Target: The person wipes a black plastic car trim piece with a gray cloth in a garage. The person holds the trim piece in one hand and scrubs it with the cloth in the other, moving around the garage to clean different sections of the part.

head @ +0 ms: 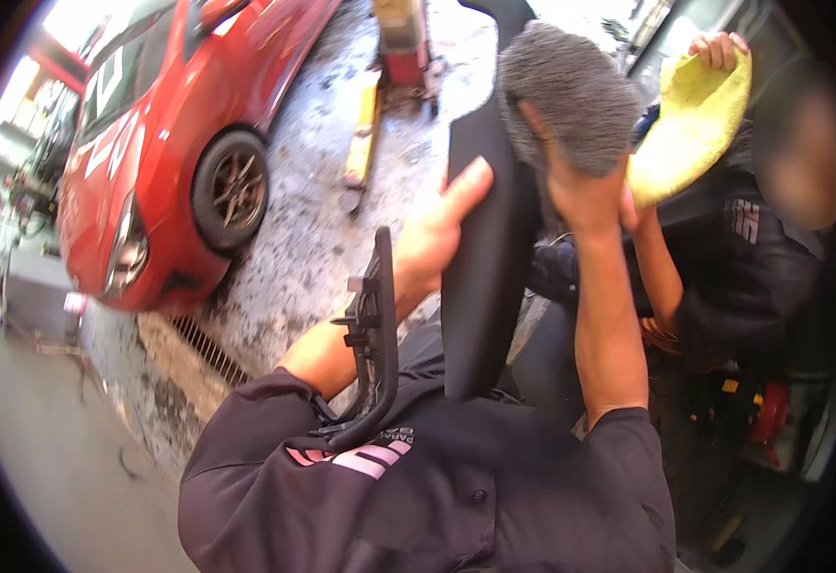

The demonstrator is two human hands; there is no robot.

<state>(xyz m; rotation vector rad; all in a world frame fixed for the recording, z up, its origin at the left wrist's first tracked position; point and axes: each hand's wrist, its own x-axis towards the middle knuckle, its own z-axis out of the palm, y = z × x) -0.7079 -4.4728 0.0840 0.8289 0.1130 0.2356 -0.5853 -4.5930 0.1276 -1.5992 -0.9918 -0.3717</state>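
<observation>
My left hand (436, 236) grips a long black plastic trim panel (490, 286) by its left edge, the thumb lying on its face. The panel stands upright before my chest, its top cut off by the picture's edge. In my right hand (586, 190) is a grey fleecy cloth or mitt (572, 93), against or just in front of the panel's upper right side. A curved black plastic piece with clips (382, 322) rises near my left forearm; whether it joins the panel I cannot tell.
A co-worker's hand (719, 50) holds a yellow cloth (697, 129) close on the right. To the left stands a red car (167, 136). A lift post (400, 50) and yellow lift arm (364, 129) are beyond, and a drain grate (206, 347) lies in the stained floor.
</observation>
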